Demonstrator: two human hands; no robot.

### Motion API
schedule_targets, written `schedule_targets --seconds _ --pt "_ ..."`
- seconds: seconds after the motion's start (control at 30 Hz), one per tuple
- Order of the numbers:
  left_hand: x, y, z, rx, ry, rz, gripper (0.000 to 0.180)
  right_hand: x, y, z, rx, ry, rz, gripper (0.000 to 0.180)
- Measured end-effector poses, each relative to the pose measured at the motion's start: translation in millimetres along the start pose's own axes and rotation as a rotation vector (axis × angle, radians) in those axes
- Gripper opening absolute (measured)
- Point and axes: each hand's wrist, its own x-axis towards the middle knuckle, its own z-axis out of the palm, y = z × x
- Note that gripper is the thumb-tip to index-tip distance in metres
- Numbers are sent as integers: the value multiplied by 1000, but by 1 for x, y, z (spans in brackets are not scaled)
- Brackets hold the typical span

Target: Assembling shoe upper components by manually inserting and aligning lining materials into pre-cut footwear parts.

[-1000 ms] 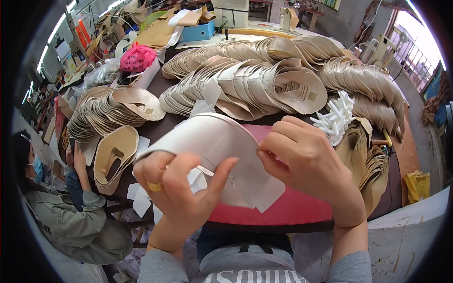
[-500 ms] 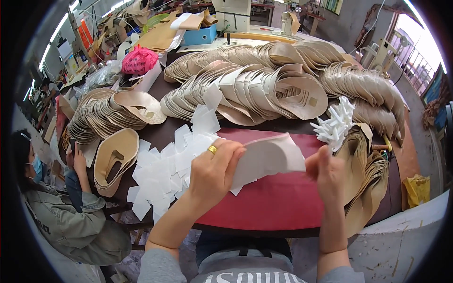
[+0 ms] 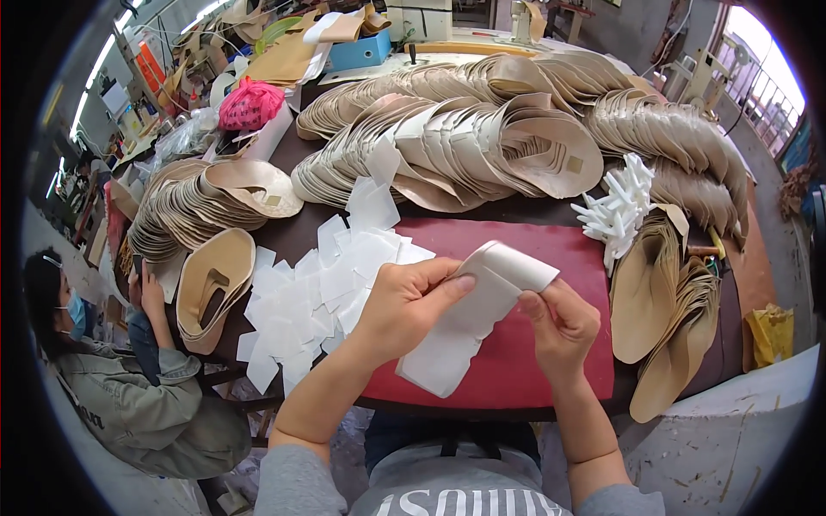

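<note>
The room is a crowded workshop, with cluttered benches and sewing machines (image 3: 422, 17) far beyond the fingers and daylight at a window to their far right. A big dark table (image 3: 533, 211) fills the middle, and a red mat (image 3: 551, 344) lies on it directly under both hands. Past the fingertips, the far half of the table is heaped with overlapping rows of tan cut shoe pieces (image 3: 482, 138); another fanned stack (image 3: 198, 202) sits to the left of the fingers, and more tan pieces (image 3: 662, 318) hang off the table edge to their right. Just left of the left hand a loose spread of white paper squares (image 3: 318, 292) covers the table edge and the mat's corner. A bunch of white plastic sticks (image 3: 615, 206) stands up beyond the right fingers. A pink bag (image 3: 249, 103) rests far off to the upper left. A seated person in a grey jacket (image 3: 138, 404) is at the lower left, well apart from the hands.

The left hand (image 3: 404, 305) and the right hand (image 3: 559, 322) both hold a white strip (image 3: 469, 322) above the mat. The left fingers are curled with the thumb pressed along the strip's upper face, pinching it; the right fingers pinch its right edge near the folded top end. The strip slants from between the fingertips down toward the person's body.
</note>
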Motion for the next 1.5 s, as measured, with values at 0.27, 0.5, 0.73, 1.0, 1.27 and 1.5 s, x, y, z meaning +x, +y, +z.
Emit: schedule_targets --seconds 0.27,0.5,0.73,1.0,1.27,1.5 --pt "-4 8 5 -111 261 247 25 20 -8 3 494 146 421 17" --pt "-46 -42 49 -1083 -887 -502 69 41 13 -27 1263 35 443 17" --pt "15 -57 112 -1326 -6 -310 35 14 13 -58 417 -241 513 17" --pt "48 -85 159 -1347 45 -102 30 -5 44 -83 380 23 573 19" --pt "49 -86 174 -1278 25 -26 31 -7 67 -86 644 99 665 18" --pt "50 -82 191 -996 161 -9 29 0 69 -103 362 8 606 21"
